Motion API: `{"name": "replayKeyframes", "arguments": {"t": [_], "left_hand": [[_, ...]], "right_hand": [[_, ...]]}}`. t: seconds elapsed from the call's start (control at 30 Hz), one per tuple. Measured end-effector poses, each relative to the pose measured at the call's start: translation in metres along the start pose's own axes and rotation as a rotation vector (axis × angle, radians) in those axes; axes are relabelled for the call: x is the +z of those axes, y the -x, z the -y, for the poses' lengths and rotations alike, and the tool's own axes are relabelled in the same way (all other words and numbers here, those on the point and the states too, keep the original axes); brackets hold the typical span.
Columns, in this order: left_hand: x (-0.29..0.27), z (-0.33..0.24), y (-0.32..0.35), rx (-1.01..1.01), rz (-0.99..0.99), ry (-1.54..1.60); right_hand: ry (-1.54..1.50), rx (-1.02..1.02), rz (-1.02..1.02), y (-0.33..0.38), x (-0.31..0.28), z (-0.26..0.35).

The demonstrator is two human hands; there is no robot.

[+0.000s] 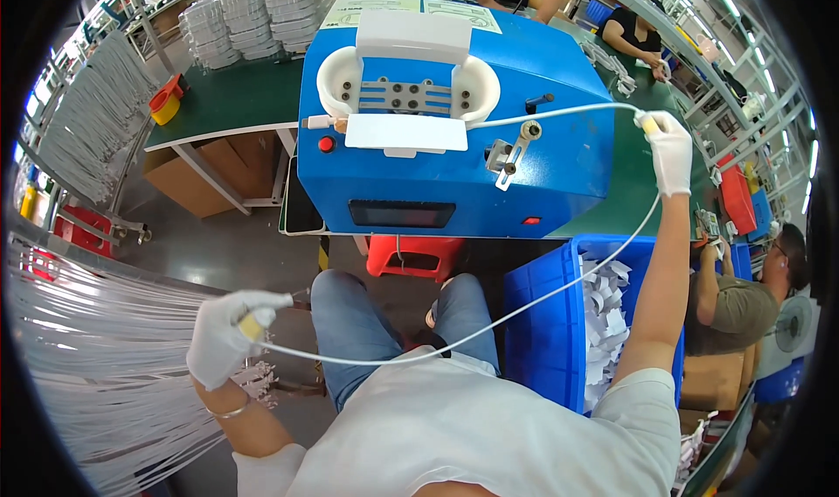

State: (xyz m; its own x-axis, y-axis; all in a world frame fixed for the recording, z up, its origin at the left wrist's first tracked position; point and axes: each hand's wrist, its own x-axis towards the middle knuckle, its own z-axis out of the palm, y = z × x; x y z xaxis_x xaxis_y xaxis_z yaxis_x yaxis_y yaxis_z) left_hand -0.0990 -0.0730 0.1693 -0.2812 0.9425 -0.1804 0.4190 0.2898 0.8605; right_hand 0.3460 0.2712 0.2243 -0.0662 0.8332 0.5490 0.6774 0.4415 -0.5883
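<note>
My left hand [223,340], in a white glove with a yellow patch, is closed around a white cable [419,358] low on the left. Its index finger points right. The cable sags across my lap and rises to my right hand [668,152], gloved alike and closed on it beside the machine. From there it runs left over the blue winding machine [384,178] to the white winding head [411,95]. A white plug end [319,123] sticks out left of the head's front flap [406,133]. The cable's path behind that flap is hidden.
A blue bin [546,322] of white pieces stands by my right arm. Many white cables [96,348] hang at the left. Stacked white bundles [253,16] and a tape dispenser [166,99] lie on the green table [214,104]. Co-workers sit behind the machine and at right.
</note>
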Motion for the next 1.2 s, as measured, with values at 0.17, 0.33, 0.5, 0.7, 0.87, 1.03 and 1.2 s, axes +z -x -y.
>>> {"name": "replayKeyframes", "arguments": {"t": [0.17,0.33,0.5,0.7,0.87,1.03,1.2], "left_hand": [[0.016,0.018,0.003,-0.042,0.195,0.176],[0.049,0.016,-0.022,-0.007,0.376,0.232],[0.102,0.022,-0.041,0.037,0.589,0.238],[0.148,0.035,-0.052,0.04,0.728,0.222],[0.164,0.04,-0.053,0.031,0.785,0.205],[0.177,0.05,-0.052,0.024,0.706,0.259],[0.182,0.071,-0.056,0.0,0.65,0.206]], "right_hand": [[-0.056,0.085,-0.064,0.036,-0.03,0.013],[-0.068,0.099,-0.034,0.058,-0.047,0.009],[-0.098,0.268,0.02,0.074,-0.061,-0.018],[-0.182,0.338,0.161,0.085,-0.047,0.004],[-0.385,0.371,0.219,0.089,-0.038,0.018],[-0.474,0.349,0.362,0.093,-0.014,0.043],[-0.55,0.393,0.461,0.089,0.001,0.069]]}}
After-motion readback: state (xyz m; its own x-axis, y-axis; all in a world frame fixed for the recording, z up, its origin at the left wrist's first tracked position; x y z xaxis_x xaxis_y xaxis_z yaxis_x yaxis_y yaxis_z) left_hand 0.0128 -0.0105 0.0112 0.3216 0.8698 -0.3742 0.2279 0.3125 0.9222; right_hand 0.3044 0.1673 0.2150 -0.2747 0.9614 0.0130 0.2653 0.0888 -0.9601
